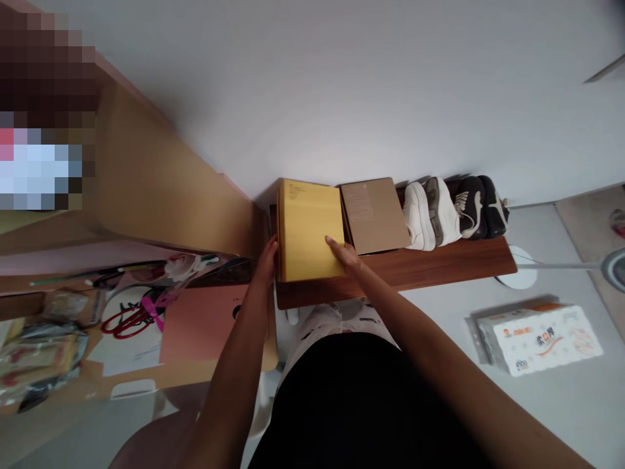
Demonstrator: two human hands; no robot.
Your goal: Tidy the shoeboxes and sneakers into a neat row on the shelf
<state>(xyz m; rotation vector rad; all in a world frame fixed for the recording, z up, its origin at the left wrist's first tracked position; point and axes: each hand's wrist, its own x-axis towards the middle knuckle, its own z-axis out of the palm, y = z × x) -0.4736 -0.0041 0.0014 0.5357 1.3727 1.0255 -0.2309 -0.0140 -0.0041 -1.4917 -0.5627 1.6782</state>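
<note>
A yellow box (312, 228) rests at the left end of a dark wooden shelf (439, 264), against the wall. My left hand (266, 260) is at its left side, fingers partly hidden behind the edge. My right hand (346, 254) grips the right front corner, thumb on top and the other fingers out of sight along the side. Between the two hands the box is held. Just right of it lies a brown cardboard box (375, 215). Farther along stand white shoes (432, 215) and black shoes (481, 205).
A pack of tissue paper (547, 339) lies on the floor at right. At left, a desk carries a pink folder (200, 322), red-handled scissors (129, 322) and plastic-wrapped items (41, 358). A tan panel (170, 176) rises beside the shelf's left end. A fan (614, 268) shows at the right edge.
</note>
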